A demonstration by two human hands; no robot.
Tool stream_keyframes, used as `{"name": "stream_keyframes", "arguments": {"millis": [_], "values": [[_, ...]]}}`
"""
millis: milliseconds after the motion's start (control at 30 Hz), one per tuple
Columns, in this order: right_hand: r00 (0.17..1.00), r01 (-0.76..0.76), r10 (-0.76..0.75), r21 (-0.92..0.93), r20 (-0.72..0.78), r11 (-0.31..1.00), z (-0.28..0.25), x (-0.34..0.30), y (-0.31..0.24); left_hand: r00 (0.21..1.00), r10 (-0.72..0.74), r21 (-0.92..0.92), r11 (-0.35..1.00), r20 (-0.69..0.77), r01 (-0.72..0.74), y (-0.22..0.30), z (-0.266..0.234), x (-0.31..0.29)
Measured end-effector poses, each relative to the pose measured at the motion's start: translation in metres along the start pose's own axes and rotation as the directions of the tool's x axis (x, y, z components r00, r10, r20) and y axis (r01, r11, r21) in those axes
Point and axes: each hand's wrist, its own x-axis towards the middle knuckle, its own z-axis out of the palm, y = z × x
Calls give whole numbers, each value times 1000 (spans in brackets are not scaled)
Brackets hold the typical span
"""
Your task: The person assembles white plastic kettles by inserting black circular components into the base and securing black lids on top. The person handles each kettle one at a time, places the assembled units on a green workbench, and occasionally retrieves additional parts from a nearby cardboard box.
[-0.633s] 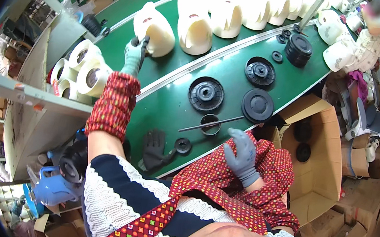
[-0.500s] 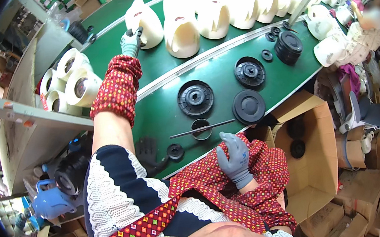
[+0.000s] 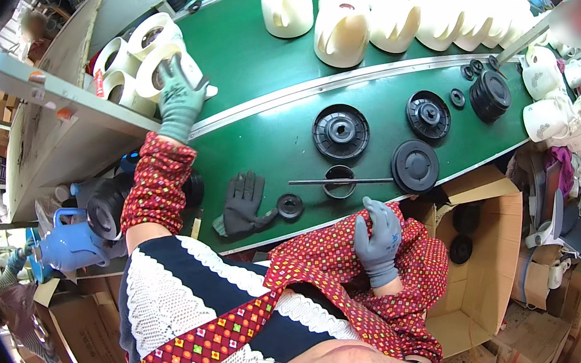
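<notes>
My left hand (image 3: 181,99), in a grey-green glove, reaches over a roll of white labels (image 3: 151,76). Its fingers are spread against the roll's face, and the thumb stands apart beside a white tab at the roll's edge. Several more label rolls (image 3: 150,32) are stacked with it. My right hand (image 3: 377,243), gloved in grey, rests near my lap, fingers loosely curved and apart with nothing in them. In front of it, a thin dark rod (image 3: 371,181) lies across a small black ring-shaped cup (image 3: 338,190) and reaches a black round lid (image 3: 414,166).
Cream kettle-like housings (image 3: 287,1) line the far side of the green bench (image 3: 254,66). Black ribbed discs (image 3: 341,132), a small black knob (image 3: 290,206) and a loose dark glove (image 3: 244,201) lie nearer. An open cardboard box (image 3: 483,280) stands right; a blue jug (image 3: 73,241) sits lower left.
My left hand has left the nearest cream housing and come back to the label rolls at the left. The view has shifted left; my right hand stays near my lap.
</notes>
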Motion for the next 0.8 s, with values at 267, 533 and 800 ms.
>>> {"name": "stream_keyframes", "arguments": {"millis": [267, 533, 800], "values": [[994, -94, 85, 112, 75, 989, 1, 14, 26, 995, -82, -36, 996, 56, 84, -41, 34, 1], [903, -369, 270, 284, 333, 885, -59, 104, 17, 725, 679, -645, 606, 116, -464, 124, -95, -39], [559, -826, 238, 506, 795, 248, -100, 123, 27, -37, 999, -777, -18, 7, -630, 239, -147, -56]]}}
